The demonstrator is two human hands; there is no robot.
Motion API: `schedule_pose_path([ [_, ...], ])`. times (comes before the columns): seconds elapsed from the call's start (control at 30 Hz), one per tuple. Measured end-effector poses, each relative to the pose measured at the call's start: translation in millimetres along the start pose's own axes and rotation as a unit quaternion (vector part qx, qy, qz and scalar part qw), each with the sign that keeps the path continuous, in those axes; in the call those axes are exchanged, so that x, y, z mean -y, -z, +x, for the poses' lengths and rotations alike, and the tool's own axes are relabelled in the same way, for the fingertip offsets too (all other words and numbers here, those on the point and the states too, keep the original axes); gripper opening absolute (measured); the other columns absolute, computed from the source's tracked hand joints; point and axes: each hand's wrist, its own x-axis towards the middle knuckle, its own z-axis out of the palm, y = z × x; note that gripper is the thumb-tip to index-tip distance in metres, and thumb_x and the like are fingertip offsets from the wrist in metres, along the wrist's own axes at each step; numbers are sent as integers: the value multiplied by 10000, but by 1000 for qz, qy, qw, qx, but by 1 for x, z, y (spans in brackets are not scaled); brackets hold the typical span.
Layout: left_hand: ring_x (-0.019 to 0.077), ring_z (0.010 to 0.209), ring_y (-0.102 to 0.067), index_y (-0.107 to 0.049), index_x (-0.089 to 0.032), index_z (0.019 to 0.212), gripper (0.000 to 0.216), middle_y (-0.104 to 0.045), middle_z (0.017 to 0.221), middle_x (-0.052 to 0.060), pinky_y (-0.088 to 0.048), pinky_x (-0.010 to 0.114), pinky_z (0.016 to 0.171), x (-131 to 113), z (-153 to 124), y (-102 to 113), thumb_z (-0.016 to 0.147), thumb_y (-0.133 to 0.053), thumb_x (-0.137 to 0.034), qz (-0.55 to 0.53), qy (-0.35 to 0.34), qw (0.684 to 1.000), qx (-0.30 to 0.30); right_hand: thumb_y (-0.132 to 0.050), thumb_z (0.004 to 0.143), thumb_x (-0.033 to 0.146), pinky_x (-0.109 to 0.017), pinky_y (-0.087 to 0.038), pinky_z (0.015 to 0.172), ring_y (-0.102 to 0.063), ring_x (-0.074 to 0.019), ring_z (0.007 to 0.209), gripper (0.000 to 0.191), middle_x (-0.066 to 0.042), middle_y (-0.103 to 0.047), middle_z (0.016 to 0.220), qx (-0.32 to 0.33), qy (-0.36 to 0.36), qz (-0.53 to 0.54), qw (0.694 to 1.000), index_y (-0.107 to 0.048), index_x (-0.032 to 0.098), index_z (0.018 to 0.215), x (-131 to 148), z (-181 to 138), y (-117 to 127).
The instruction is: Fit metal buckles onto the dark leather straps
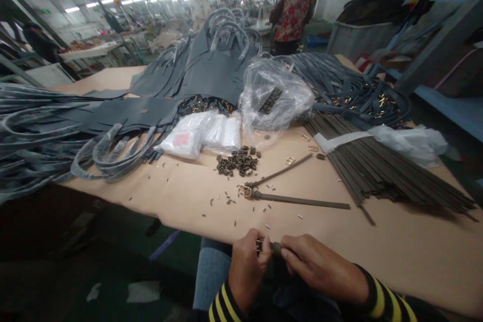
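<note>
Just off the table's front edge, my left hand [250, 264] is closed on the metal buckle [259, 245] of a dark olive strap [276, 248]. My right hand [317, 264] pinches the same strap close to the buckle; the rest of it is hidden by my hands. On the table ahead lie two similar straps with gold buckles, one straight [305, 201] and one angled [283, 170]. Behind them is a heap of small olive strap loops [237, 161]. Loose gold buckles [290, 160] and small scraps [228, 200] are scattered around.
A thick bundle of olive straps [377, 161] lies at the right. Farther back are a clear plastic bag [277, 93], white packets [188, 133], grey-blue bag panels with handles [211, 70], and piled straps with gold clasps [347, 85]. People [292, 10] are in the background.
</note>
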Motion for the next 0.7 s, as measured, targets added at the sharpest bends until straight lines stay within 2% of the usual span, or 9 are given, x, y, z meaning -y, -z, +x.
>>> schedule_pose_path([
  [0.13, 139, 470, -549, -523, -172, 637, 164, -582, 534, 26, -362, 216, 465, 1, -1, 2, 774, -434, -194, 36, -53, 998, 5, -369, 814, 222, -217, -287, 483, -416, -104, 514, 248, 47, -399, 519, -21, -6, 54, 998, -407, 180, 573, -7, 5, -5],
  [0.3, 136, 521, -549, -503, -175, 667, 190, -575, 568, 22, -371, 217, 506, -3, -3, 7, 813, -394, -230, -8, -56, 998, 41, -382, 804, 275, -202, -255, 454, -342, -86, 497, 279, 70, -305, 510, 1, -2, 130, 991, -344, 185, 542, -11, 9, -3],
  [0.47, 133, 535, -518, -459, -177, 746, 158, -529, 591, 8, -364, 225, 514, -4, -1, 5, 827, -358, -267, -68, -29, 994, 85, -346, 815, 229, -203, -330, 495, -449, -100, 510, 233, 38, -452, 533, 41, -8, 133, 990, -422, 171, 602, -6, 10, 7],
  [0.6, 139, 577, -517, -439, -180, 781, 134, -527, 636, 12, -381, 234, 549, -4, 10, 6, 828, -358, -277, -94, -25, 991, 91, -372, 812, 242, -214, -334, 510, -495, -128, 577, 244, -4, -539, 599, -21, 12, 73, 997, -494, 153, 621, -5, 14, 13],
  [0.7, 144, 599, -535, -444, -187, 783, 113, -547, 655, 15, -392, 235, 564, -5, 24, 10, 824, -375, -267, -71, -54, 992, 94, -359, 836, 251, -214, -334, 513, -522, -131, 572, 276, -14, -583, 606, -39, 26, 22, 999, -536, 152, 649, -8, 20, 22],
])
